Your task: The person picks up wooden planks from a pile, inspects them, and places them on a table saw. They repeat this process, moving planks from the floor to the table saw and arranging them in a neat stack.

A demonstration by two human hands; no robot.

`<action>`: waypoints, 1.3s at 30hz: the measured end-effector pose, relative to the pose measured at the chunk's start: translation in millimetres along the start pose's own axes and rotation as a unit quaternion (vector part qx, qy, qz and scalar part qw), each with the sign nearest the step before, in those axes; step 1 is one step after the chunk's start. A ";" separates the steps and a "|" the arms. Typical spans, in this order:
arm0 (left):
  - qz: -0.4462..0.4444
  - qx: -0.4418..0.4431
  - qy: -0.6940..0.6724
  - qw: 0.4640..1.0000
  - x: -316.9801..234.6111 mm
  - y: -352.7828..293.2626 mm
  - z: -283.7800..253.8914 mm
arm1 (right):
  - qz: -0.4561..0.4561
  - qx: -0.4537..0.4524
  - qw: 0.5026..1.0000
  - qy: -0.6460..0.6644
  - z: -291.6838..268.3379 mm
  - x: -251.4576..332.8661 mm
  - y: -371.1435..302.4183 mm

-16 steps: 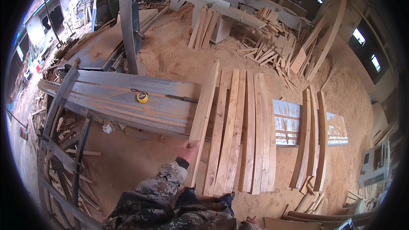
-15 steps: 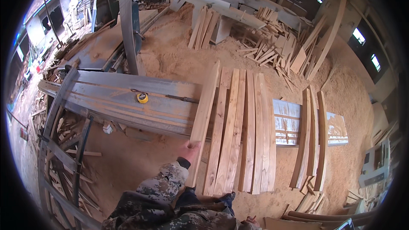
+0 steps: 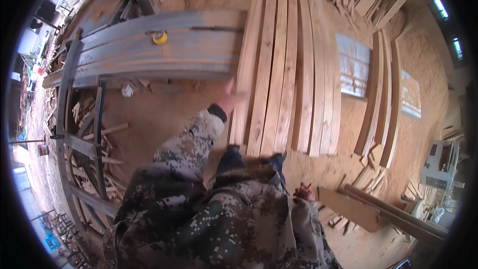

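My left hand, somewhat blurred, is at the left edge of the leftmost wooden plank. Its thumb and fingers look spread apart against the wood rather than wrapped round it. Several more pale planks lie side by side to the right, their near ends close to my legs. They lie across a long grey metal machine table. Low on the right, my right hand is held near my body with curled fingers; whatever is in them, if anything, is too small to make out.
A yellow tape measure lies on the metal table. Farther right are a few separate curved planks. A dark metal frame stands at the left with offcuts behind it. Long boards jut in at lower right. Sawdust covers the floor.
The view has tilted down, so the planks and table sit higher in it. My left hand has loosened from the leftmost plank, which now lies closer alongside the others. More of my right hand shows.
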State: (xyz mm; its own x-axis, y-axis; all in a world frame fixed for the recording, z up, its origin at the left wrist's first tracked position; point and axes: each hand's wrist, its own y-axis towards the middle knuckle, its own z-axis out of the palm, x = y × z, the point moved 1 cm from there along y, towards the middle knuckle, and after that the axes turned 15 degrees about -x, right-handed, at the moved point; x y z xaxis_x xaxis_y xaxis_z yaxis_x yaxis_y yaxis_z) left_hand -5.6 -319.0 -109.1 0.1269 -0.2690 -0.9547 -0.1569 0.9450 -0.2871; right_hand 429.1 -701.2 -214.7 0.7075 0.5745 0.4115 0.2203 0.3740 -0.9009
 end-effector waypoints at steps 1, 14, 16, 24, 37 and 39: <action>-0.063 0.010 -0.089 0.994 -1.4 1.1 3.4 | 0.021 -0.070 0.997 -0.025 6.5 3.3 -5.3; -0.016 0.019 -0.003 1.000 0.7 -20.4 4.1 | 0.029 0.161 0.984 0.067 -45.4 -50.3 38.7; -0.035 0.013 -0.014 0.999 -4.1 -28.6 6.3 | 0.197 0.317 0.897 0.238 -43.5 -57.4 55.3; -0.038 0.040 0.003 0.998 -14.0 -33.1 8.5 | 0.030 0.018 0.999 -0.034 13.2 -8.2 23.7; -0.075 0.058 0.007 0.996 -30.3 -33.2 16.8 | -0.059 -0.183 0.980 -0.050 47.8 -18.4 -3.1; -0.062 0.065 0.013 0.996 -34.5 -33.2 17.4 | -0.047 -0.191 0.978 -0.066 52.7 -15.7 -6.8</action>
State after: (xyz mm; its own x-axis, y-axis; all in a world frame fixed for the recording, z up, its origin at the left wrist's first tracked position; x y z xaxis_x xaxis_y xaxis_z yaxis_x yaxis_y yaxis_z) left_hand 12.2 -337.8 -65.2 0.1123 -0.3875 -0.9150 -0.0129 0.9202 -0.3913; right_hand 381.1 -674.4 -207.7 0.5855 0.6485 0.4864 0.5325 0.1448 -0.8340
